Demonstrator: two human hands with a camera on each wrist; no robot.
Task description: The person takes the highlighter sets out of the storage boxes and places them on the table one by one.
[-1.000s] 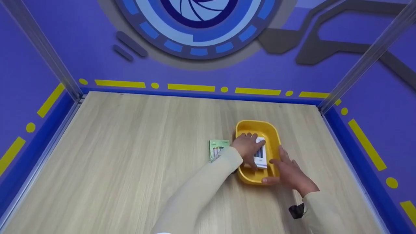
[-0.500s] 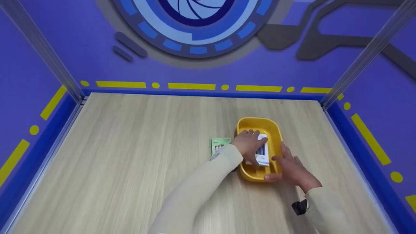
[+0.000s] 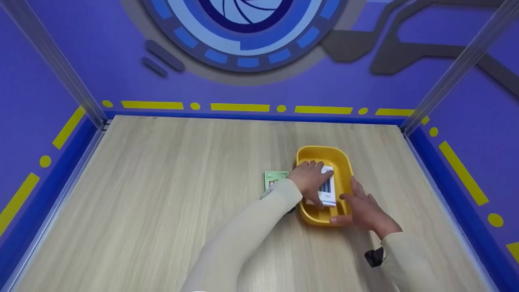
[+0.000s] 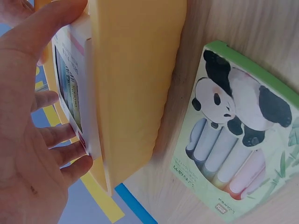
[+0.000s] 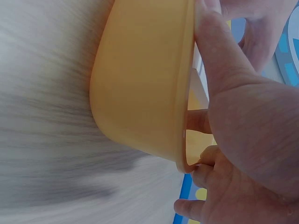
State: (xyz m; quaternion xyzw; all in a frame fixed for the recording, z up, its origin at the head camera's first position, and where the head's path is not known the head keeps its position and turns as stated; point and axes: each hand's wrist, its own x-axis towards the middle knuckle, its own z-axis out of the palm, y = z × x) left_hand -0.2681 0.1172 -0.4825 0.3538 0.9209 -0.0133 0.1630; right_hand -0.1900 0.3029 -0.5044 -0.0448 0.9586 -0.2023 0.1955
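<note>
A yellow tray [image 3: 342, 162] stands on the wooden table, right of centre. Inside it lies a white box of coloured sticks [image 3: 328, 190]. My left hand [image 3: 311, 179] reaches into the tray and grips this box, thumb on one edge and fingers on the other; the left wrist view shows the hand [image 4: 32, 121] on the white box [image 4: 70, 88] behind the tray wall [image 4: 135, 79]. My right hand [image 3: 363, 208] holds the tray's near right rim, and in the right wrist view its thumb [image 5: 219, 60] lies over the tray's rim [image 5: 140, 79].
A green box with a panda picture [image 3: 274, 179] lies flat on the table, just left of the tray, seen close as the panda box [image 4: 238, 135]. Blue and purple walls with metal corner posts [image 3: 458, 67] close the table in on three sides.
Both hands stay on the box and the tray as before. Only the head view has shifted slightly.
</note>
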